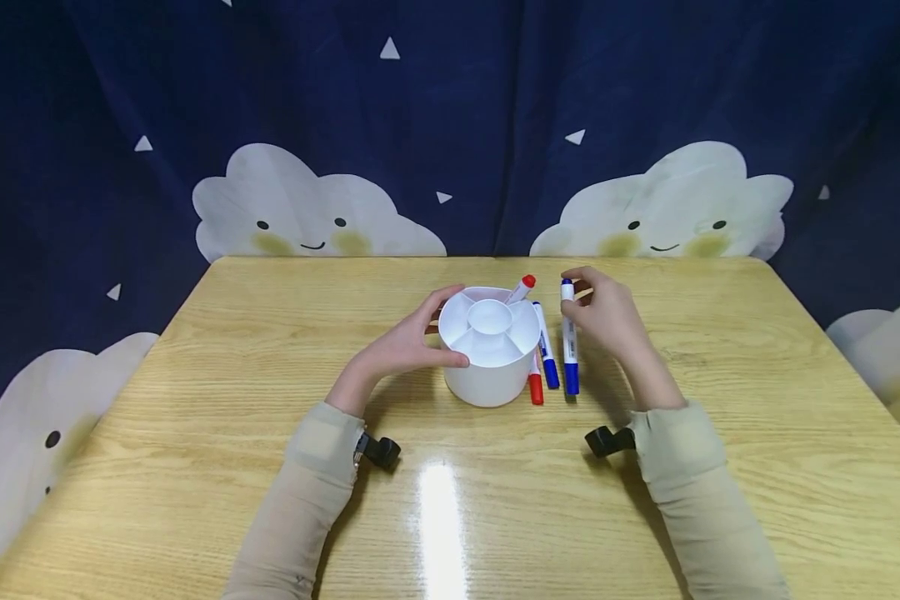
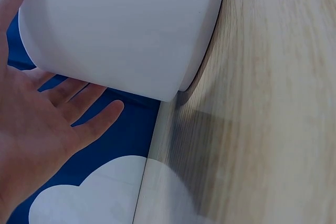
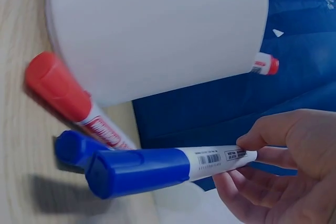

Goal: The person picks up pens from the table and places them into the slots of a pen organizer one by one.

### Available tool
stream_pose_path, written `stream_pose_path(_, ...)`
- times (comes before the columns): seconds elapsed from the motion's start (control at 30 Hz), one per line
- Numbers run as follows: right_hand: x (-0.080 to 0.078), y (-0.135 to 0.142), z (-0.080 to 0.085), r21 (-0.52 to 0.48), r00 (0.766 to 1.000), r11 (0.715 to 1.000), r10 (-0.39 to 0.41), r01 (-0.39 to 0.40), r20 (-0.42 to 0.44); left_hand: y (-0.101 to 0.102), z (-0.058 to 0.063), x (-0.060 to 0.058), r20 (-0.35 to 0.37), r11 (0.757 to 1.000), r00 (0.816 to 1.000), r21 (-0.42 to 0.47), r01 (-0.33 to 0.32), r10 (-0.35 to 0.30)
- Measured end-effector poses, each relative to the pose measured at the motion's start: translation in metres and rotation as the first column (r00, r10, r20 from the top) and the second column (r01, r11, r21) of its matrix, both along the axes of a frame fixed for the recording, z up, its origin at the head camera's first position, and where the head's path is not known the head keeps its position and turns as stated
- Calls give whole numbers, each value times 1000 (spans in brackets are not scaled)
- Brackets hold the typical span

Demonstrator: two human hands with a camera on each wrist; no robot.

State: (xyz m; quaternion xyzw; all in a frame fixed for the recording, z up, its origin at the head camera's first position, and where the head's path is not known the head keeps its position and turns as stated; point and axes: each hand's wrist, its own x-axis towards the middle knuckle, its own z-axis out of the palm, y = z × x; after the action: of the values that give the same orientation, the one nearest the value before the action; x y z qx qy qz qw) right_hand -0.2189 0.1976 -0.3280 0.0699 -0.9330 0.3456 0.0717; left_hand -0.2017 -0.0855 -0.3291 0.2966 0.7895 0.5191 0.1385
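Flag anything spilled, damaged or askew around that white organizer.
Nothing looks spilled or damaged. Mildly askew: one red marker slants out of the white organizer instead of standing upright; another red marker and a blue marker lie loose beside it.

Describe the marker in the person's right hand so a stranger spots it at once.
On the wooden table, find the white divided organizer. To its right, the right hand pinches a white marker with a blue cap. The other blue-capped marker lies beside the organizer; only this one is held.
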Motion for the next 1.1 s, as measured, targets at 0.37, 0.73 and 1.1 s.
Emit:
stream_pose_path(0.37,14,1,23,-47,995,998,-35,31,-93,0,0,-2,-3,1000,1000,-7,-7,7)
stream_pose_path(0.73,22,-3,35,-113,973,992,-74,50,-218,0,2,-1,3,1000,1000,6,-2,2)
stream_pose_path(1.1,30,-9,42,-151,926,987,-114,62,-361,-1,-9,-7,6,1000,1000,9,-3,3)
